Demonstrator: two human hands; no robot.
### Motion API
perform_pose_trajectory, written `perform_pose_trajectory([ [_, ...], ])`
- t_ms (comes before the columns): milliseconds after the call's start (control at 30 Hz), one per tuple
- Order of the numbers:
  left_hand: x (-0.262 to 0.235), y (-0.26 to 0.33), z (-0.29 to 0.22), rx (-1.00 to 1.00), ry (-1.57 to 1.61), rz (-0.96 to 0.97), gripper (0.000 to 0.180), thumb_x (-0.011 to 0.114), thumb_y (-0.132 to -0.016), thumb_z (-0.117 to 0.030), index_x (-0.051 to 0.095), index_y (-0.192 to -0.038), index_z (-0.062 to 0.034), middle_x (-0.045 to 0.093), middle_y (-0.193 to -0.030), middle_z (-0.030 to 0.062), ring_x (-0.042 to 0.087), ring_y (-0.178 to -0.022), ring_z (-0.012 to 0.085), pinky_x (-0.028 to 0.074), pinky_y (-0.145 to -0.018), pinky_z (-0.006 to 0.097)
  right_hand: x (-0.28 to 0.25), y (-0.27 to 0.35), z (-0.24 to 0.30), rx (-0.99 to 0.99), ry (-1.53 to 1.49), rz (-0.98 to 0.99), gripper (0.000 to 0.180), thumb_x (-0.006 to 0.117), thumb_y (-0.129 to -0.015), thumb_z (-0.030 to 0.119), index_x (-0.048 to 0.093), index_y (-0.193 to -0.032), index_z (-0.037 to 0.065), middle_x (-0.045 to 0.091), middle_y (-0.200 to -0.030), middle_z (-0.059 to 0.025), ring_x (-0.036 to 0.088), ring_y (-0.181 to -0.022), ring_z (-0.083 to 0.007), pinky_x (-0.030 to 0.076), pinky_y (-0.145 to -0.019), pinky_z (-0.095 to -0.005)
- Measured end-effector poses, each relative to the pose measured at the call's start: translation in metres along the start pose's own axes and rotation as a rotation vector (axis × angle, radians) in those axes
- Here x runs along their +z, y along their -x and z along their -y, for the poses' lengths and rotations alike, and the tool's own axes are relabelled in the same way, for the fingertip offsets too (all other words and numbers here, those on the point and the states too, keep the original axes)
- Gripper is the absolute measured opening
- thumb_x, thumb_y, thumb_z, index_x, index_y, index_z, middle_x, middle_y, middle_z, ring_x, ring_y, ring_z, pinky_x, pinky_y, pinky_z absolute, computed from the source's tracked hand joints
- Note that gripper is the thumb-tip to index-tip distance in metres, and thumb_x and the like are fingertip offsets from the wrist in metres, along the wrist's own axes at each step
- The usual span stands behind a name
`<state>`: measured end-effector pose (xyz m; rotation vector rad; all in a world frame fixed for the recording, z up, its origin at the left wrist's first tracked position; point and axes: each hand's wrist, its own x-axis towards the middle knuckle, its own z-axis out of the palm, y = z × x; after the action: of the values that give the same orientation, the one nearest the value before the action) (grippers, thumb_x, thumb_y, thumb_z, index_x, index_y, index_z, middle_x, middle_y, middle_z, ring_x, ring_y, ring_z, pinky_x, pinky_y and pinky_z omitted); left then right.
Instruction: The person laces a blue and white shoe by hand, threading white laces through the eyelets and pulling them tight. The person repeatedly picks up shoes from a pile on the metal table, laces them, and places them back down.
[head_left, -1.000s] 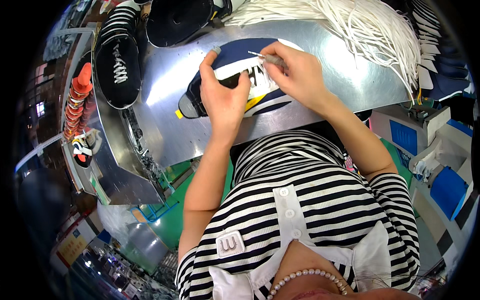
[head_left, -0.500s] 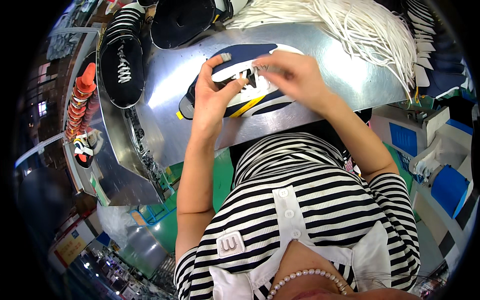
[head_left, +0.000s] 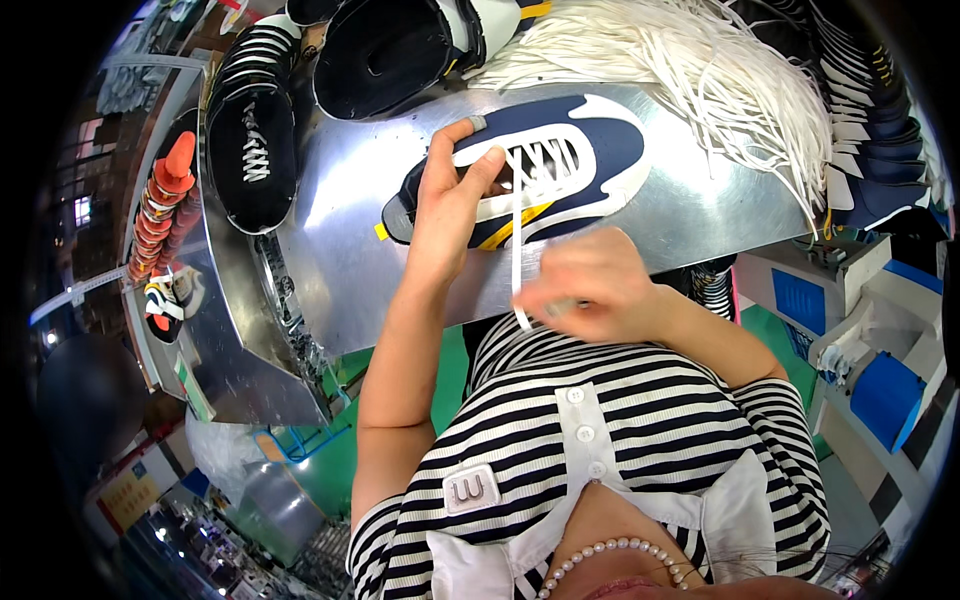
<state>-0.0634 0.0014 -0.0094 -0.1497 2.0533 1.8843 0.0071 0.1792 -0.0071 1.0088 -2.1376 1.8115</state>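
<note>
Carefully, my left hand [head_left: 447,215] pins the navy shoe [head_left: 540,165] near the frame's top centre while my right hand [head_left: 590,285], pinching the white lace [head_left: 516,255], should draw it snug and straight.

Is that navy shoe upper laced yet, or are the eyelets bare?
Partly laced: white lace crosses the navy upper's eyelets, and its free end runs down to the right hand. Left hand holds the upper.

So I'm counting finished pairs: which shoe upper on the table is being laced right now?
The navy and white upper under the left hand, its white lace pulled by the right hand.
</note>
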Motion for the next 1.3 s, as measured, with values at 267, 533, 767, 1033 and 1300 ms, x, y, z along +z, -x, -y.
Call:
perform_pose_trajectory([
  [267, -0.008, 0.032, -0.005, 0.243, -0.477, 0.008, 0.049, 0.06, -0.098, -0.019, 0.04, -0.139, 0.0001, 0.069, -0.103, 0.017, 0.067, -0.093, 0.0235, 0.053, -0.082, 0.032, -0.019, 0.029, -0.001, 0.73, -0.172, -0.103, 0.018, 0.072, -0.087, 0.008, 0.073, -0.104, 0.004, 0.072, -0.089, -0.0024, 0.063, -0.078, -0.0071, 0.05, -0.068, -0.0224],
  [533, -0.004, 0.05, 0.015, 0.535, -0.71, -0.043, 0.025, 0.07, -0.087, -0.007, 0.06, -0.109, -0.0015, 0.067, -0.087, 0.0192, 0.066, -0.075, 0.0368, 0.051, -0.066, 0.041, 0.009, 0.023, -0.033, 0.727, 0.166, -0.24, 0.021, 0.078, -0.082, 0.022, 0.074, -0.095, 0.006, 0.072, -0.076, -0.009, 0.067, -0.064, -0.0155, 0.051, -0.06, -0.0282],
  [767, -0.007, 0.05, 0.01, 0.391, -0.669, -0.03, 0.028, 0.068, -0.091, -0.016, 0.059, -0.112, -0.0013, 0.069, -0.092, 0.0203, 0.068, -0.082, 0.0375, 0.052, -0.072, 0.041, 0.006, 0.002, -0.027, 0.726, -0.409, -0.381, 0.014, 0.072, -0.09, 0.012, 0.068, -0.098, 0.001, 0.063, -0.083, 0.0059, 0.053, -0.073, -0.0003, 0.041, -0.064, -0.0159],
  [1033, 0.004, 0.043, 0.01, 0.343, -0.817, -0.083, 0.033, 0.073, -0.086, -0.03, 0.061, -0.105, -0.007, 0.07, -0.083, 0.0155, 0.068, -0.077, 0.0355, 0.051, -0.069, 0.043, 0.011, -0.01, -0.04, 0.69, -0.218, -0.387, 0.015, 0.071, -0.09, 0.013, 0.067, -0.099, 0.001, 0.065, -0.082, 0.003, 0.054, -0.073, -0.0019, 0.043, -0.063, -0.0187],
  [1300, 0.009, 0.037, 0.006, 0.293, -0.912, -0.083, 0.032, 0.071, -0.085, -0.034, 0.06, -0.103, -0.0102, 0.07, -0.079, 0.0128, 0.068, -0.072, 0.0343, 0.05, -0.064, 0.042, 0.0, 0.019, -0.013, 0.629, -0.042, -0.24, 0.019, 0.061, -0.097, 0.016, 0.053, -0.105, 0.001, 0.067, -0.076, -0.01, 0.063, -0.066, -0.019, 0.048, -0.062, -0.0309],
])
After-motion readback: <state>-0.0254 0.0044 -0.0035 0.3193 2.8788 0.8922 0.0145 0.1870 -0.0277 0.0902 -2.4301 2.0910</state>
